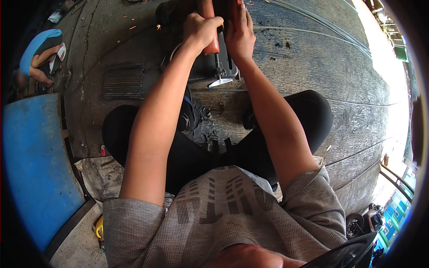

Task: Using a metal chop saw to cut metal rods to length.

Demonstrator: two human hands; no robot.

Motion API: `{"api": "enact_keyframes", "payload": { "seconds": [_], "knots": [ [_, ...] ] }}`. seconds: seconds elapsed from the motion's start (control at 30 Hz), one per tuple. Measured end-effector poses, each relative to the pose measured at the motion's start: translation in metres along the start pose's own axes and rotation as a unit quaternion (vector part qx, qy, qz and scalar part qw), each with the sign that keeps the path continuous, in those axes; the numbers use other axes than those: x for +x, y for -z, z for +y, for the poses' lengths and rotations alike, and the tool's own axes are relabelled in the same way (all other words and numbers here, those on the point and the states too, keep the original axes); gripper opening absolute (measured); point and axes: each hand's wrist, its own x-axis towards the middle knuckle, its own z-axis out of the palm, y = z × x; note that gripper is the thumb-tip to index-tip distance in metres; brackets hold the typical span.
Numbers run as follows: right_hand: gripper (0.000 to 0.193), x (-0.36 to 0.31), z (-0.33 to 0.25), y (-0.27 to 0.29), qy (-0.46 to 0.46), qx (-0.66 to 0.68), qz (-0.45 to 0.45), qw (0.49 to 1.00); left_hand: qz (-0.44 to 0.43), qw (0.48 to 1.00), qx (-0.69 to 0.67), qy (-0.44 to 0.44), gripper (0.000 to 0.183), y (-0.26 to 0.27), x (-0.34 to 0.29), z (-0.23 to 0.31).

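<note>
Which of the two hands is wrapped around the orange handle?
The left hand is: its fingers curl around the orange handle. The right hand rests beside it on the tool's dark body instead.
</note>
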Motion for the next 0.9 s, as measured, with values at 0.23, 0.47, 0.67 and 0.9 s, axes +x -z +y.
{"api": "enact_keyframes", "payload": {
  "seconds": [0.23,0.47,0.67,0.9],
  "knots": [
    [0.060,0.000,0.001,-0.002,0.019,-0.006,0.019,1.000,0.006,1.000,0.008,-0.011,0.036,0.000,0.002,-0.003],
    [0.061,0.001,-0.001,0.000,0.028,0.000,0.021,0.999,-0.001,0.999,-0.038,0.010,0.036,-0.001,-0.004,0.002],
    [0.060,0.000,0.000,-0.002,0.007,-0.005,0.008,1.000,0.010,1.000,0.000,-0.014,0.035,0.000,0.001,-0.004],
    [0.060,-0.001,0.001,-0.002,0.006,-0.003,0.010,1.000,0.003,1.000,-0.006,-0.001,0.037,0.000,0.000,-0.003]
  ]
}}
